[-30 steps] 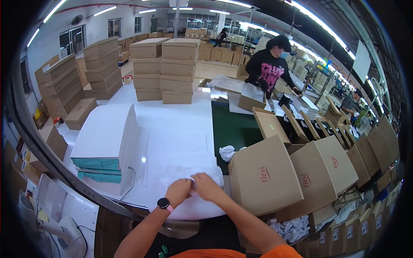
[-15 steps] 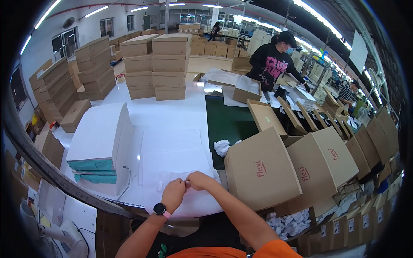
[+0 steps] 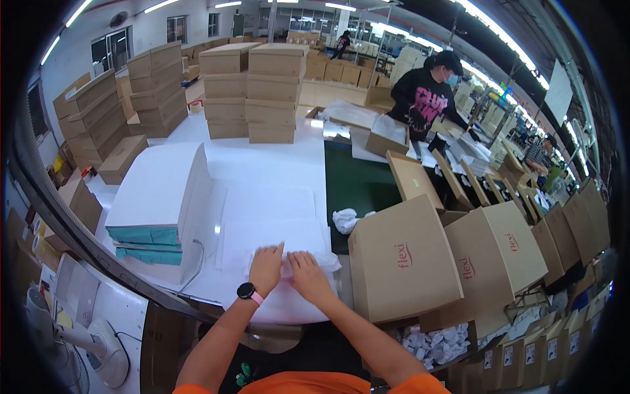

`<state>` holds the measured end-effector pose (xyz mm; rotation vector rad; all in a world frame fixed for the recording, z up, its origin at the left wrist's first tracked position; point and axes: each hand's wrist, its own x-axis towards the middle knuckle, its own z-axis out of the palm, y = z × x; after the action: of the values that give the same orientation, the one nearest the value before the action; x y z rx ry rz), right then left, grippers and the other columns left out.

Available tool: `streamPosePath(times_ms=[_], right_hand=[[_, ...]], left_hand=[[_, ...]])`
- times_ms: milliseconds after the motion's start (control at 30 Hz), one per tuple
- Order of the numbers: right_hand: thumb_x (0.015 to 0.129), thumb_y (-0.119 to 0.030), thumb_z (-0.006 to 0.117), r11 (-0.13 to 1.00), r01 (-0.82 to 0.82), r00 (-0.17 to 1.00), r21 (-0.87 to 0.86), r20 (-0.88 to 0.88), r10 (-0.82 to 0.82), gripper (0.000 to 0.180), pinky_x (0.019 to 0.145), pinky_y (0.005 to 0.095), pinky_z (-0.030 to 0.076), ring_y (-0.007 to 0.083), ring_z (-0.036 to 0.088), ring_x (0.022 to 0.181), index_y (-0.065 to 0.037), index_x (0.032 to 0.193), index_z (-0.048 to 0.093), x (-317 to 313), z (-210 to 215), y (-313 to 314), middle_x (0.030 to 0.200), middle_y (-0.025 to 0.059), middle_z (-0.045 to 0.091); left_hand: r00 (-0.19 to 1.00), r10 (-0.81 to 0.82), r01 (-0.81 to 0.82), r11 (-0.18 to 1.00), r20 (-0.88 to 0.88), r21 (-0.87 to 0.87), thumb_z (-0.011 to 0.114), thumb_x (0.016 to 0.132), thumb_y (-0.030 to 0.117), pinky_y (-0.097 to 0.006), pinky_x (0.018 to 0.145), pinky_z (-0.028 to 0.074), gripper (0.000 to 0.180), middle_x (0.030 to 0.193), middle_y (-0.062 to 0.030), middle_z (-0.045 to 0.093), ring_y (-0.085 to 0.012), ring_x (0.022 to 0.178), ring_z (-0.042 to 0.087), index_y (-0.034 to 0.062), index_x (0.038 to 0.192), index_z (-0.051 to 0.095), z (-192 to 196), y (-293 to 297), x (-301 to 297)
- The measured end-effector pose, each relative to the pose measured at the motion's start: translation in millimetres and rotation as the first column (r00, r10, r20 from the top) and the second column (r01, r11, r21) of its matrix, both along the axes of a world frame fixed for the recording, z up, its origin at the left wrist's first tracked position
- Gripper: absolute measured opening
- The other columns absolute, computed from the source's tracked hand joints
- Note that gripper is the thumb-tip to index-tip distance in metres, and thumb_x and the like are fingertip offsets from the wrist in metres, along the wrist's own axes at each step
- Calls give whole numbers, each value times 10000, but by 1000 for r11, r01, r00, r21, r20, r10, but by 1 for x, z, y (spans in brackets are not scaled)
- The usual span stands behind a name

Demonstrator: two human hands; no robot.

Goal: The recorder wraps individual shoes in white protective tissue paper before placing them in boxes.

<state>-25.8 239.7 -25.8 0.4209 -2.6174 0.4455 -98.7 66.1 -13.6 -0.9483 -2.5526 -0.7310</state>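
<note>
- The paper [image 3: 289, 262] is a thin white sheet lying flat on the white desk [image 3: 275, 171], right at the near edge in front of the person, on top of more white sheets.
- Left hand [image 3: 266, 268] is pressed flat on it, fingers spread a bit, so that grip is apart, just palming the sheet down. Pink-strapped watch [image 3: 247, 292] on that wrist.
- Right hand [image 3: 308, 276] sits touching it on the right side, also flat, fingers stretched toward the crumpled-looking right end of the paper. Nothing pinched that I can see.
- Just right of the hands there's a closed brown box [image 3: 403, 259], with more boxes behind it.
- A small white wad [image 3: 344, 220] lies on the green mat [image 3: 357, 184] beyond the paper.
- Left side: a tall stack of white sheets with teal edges [image 3: 157, 203].
- Far end: stacked brown cartons [image 3: 249, 92], and a coworker [image 3: 430, 95] in black at another spot.
- What could go sideways, imo: the paper is flimsy, so uneven pressing could crease or tear it, or drag the sheet underneath along. It's also near the edge, so a shove could slide it off.
</note>
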Motion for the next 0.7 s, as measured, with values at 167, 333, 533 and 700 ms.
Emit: streamPosePath(times_ms=[167,333,533,700], right_hand=[[783,-233,907,993,-61,934,103,356,20,661,1157,499,498,366,636,1301,-6,1355,665,-40,15,20,1318,184,678],[764,-350,924,997,-71,874,36,484,45,690,1055,529,552,414,685,1198,10,1304,690,-51,13,32,1234,223,728],[842,-376,918,887,99,731,-451,638,243,762,1070,440,560,399,719,1222,43,1408,626,43,46,-17,1246,276,746],[1005,-306,837,597,289,576,-748,634,516,679,1070,392,552,229,676,1221,30,1526,561,97,69,-10,1319,163,698]], left_hand=[[996,34,-60,931,79,359,657,966,-5,-482,1023,557,361,1197,-199,746,-416,1124,701,-3,1320,726,36,4,83],[570,-235,-516,644,788,565,634,1109,78,-346,1107,528,342,1340,-114,738,-209,1232,702,-19,1436,646,-15,-9,135],[393,-542,-638,421,743,644,614,1168,337,-373,1233,409,620,1533,-135,591,-207,1443,533,-22,1637,429,-4,-21,144],[341,-582,-518,539,738,664,656,1145,425,-385,1246,404,716,1547,-137,569,-217,1455,511,-13,1650,401,12,-30,162]])
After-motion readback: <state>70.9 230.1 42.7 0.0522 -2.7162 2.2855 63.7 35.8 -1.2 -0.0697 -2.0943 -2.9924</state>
